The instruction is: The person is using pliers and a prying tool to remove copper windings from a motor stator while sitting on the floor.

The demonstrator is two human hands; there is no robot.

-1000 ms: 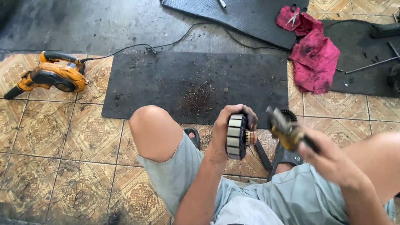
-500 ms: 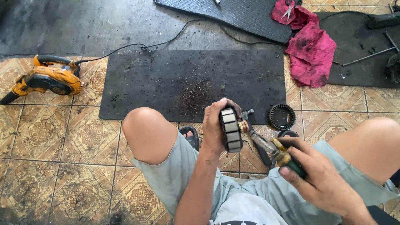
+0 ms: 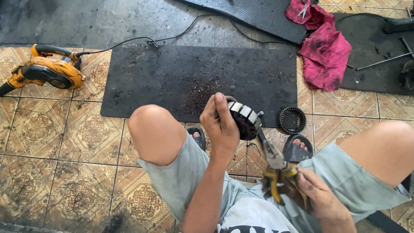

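My left hand [image 3: 221,125] grips a round motor stator [image 3: 244,119], a dark core ringed with pale metal segments, held between my knees. My right hand [image 3: 320,198] holds pliers [image 3: 276,170] by their yellow handles. The plier jaws reach up and touch the right edge of the stator. I sit low with bare knees, grey shorts and dark sandals [image 3: 296,149] over a patterned tile floor.
A black rubber mat [image 3: 172,77] with dark debris lies ahead. A black toothed ring [image 3: 292,120] rests at its right corner. A yellow power blower [image 3: 45,72] with a cord lies left. A red rag [image 3: 324,49] and metal rods lie at the upper right.
My right hand dropped lower and brought the plier jaws onto the stator. My left hand tilted the stator and shifted it slightly left.
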